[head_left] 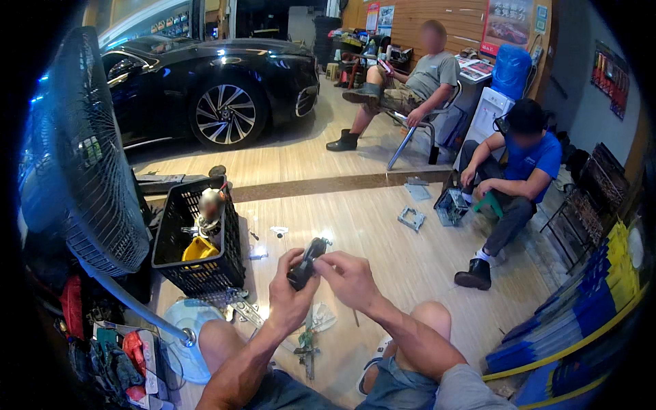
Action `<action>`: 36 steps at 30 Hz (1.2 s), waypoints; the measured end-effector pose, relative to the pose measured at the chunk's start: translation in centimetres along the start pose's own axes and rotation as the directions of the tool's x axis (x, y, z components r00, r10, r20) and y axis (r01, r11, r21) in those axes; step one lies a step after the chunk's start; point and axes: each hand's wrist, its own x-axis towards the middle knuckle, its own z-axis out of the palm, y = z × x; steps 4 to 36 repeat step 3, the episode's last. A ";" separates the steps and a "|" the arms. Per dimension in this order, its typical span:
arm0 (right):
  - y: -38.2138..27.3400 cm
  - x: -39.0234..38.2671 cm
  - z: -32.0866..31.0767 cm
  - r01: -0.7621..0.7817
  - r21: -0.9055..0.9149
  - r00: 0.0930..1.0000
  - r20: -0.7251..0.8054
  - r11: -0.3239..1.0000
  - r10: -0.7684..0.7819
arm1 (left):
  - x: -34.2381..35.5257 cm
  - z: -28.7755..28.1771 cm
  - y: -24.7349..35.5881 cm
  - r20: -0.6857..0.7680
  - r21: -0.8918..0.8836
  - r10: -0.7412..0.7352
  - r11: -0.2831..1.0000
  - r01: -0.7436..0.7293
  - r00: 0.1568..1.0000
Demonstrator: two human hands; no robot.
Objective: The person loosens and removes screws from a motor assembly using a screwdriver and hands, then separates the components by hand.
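Note:
Between my two hands, above the floor, is a small dark part (308, 266) with a rounded black body and a bit of bright metal at its upper end; its exact kind does not show. My left hand (290, 292) is closed round its left side and underside. From the right, my right hand (350, 279) pinches at the part with thumb and fingertips. Below my hands, loose metal and circuit-like pieces (309, 345) lie on the floor, along with a pale metal bracket (247, 311).
A black plastic crate (198, 268) with a yellow piece (199, 250) stands left, beside a large fan (96, 164). A person in blue (529, 160) works at a metal box (452, 207) on the right. Another person (434, 75) sits behind, near a black car (225, 89).

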 end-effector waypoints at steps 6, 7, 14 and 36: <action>0.3 0.6 -0.1 -0.018 -0.039 1.000 0.012 0.999 0.019 | 0.5 -0.4 -1.2 0.086 0.004 -0.061 0.998 0.061 0.994; 0.3 0.6 -0.1 -0.018 -0.039 1.000 0.012 0.999 0.019 | 0.5 -0.4 -1.2 0.086 0.004 -0.061 0.998 0.061 0.994; 0.3 0.6 -0.1 -0.018 -0.039 1.000 0.012 0.999 0.019 | 0.5 -0.4 -1.2 0.086 0.004 -0.061 0.998 0.061 0.994; 0.3 0.6 -0.1 -0.018 -0.039 1.000 0.012 0.999 0.019 | 0.5 -0.4 -1.2 0.086 0.004 -0.061 0.998 0.061 0.994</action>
